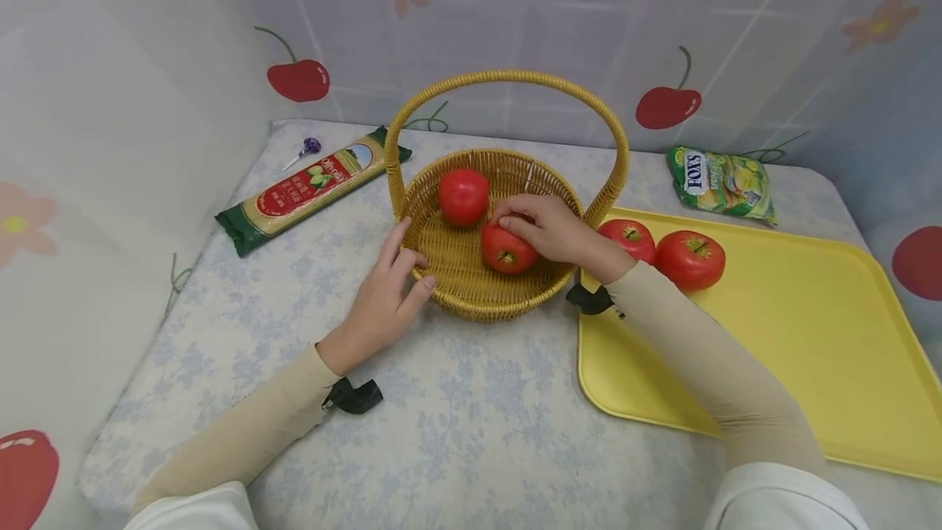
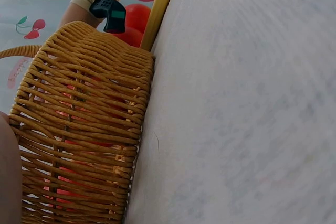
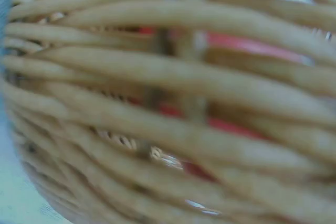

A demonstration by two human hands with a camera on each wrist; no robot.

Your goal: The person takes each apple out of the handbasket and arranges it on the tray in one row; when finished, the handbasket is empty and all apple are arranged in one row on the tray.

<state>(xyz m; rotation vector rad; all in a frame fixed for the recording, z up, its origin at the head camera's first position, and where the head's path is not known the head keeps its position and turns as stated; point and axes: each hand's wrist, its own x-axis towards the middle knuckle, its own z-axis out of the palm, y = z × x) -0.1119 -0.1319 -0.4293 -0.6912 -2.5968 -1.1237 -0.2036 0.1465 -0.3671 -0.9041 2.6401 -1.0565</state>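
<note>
A yellow wicker basket [image 1: 471, 311] with a tall arched handle stands mid-table. Inside it, toward the back left, sits a red apple [image 1: 463, 196]. My right hand [image 1: 548, 229] reaches over the basket's right rim and holds a second apple [image 1: 509, 252], its fingers on the top and right side. At the basket's left rim my left hand [image 1: 383, 297] touches the wicker with fingers and thumb, which are spread and slightly bent. In the right wrist view, woven wicker [image 3: 173, 77] fills the picture, with red showing through the gaps.
To the right lies a yellow tray [image 1: 795, 334] bearing two apples [image 1: 690, 260], partly behind my right forearm. A green FOX'S candy bag [image 1: 723, 184] lies at the back right. A pasta packet [image 1: 309, 190] and a wrapped lollipop [image 1: 311, 145] lie at the back left.
</note>
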